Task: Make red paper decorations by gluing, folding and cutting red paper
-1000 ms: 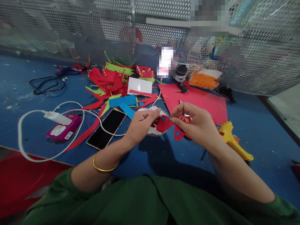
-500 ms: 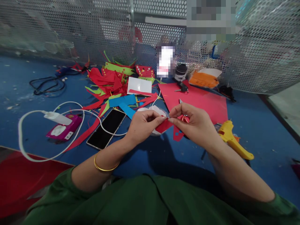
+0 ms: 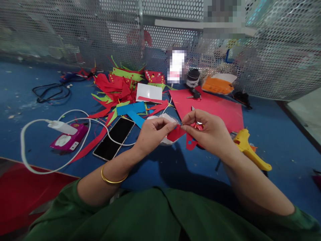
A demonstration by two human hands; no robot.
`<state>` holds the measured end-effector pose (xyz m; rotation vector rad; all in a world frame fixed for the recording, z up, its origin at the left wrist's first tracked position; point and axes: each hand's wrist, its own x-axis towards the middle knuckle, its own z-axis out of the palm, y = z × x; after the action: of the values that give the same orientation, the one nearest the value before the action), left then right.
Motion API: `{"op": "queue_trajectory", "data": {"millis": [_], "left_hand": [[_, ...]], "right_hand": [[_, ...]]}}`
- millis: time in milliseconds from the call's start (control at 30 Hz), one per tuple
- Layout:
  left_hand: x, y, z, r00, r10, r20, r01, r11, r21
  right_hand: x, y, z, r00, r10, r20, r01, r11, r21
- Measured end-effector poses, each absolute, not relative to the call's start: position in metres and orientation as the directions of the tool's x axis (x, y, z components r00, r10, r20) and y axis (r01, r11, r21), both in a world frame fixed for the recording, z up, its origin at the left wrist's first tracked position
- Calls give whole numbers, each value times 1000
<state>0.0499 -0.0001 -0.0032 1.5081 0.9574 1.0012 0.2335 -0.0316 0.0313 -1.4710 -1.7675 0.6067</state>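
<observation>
Between thumb and fingers, my left hand (image 3: 156, 134) pinches a small piece of red paper (image 3: 175, 134) over the middle of the table. The fingertips of my right hand (image 3: 205, 130) are pressed together at that paper's right end; whether they grip the paper or some tiny thing there is too small to tell. Just below my right fingers lies a red paper cutout (image 3: 191, 143) with a small square hole. Behind my left hand, white paper pieces (image 3: 167, 139) rest in a clear round dish, partly hidden.
A large red sheet (image 3: 213, 108) carries keys (image 3: 195, 93). At right lies a yellow glue gun (image 3: 250, 152). Red and green paper scraps (image 3: 117, 87), blue strips (image 3: 131, 107), a dark phone (image 3: 115, 139) and a purple power strip (image 3: 69, 137) with white cable are left. Perforated metal (image 3: 75, 30) stands behind.
Both hands keep nearly the same place and pinch. The red paper piece between them has tilted slightly, and the fingertips have shifted a little.
</observation>
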Motion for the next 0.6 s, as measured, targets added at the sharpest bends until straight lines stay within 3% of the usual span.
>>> {"op": "queue_trajectory", "data": {"millis": [333,600], "left_hand": [[51,-2,-1,297,947,120,114,-160,981],[47,-2,5,414,910,-9,31,-4,1000]], "right_hand": [[235,-31,31,-66,967,247,604,235,-761],[239,-31,35,-40,938,344,660,283,-696]]}}
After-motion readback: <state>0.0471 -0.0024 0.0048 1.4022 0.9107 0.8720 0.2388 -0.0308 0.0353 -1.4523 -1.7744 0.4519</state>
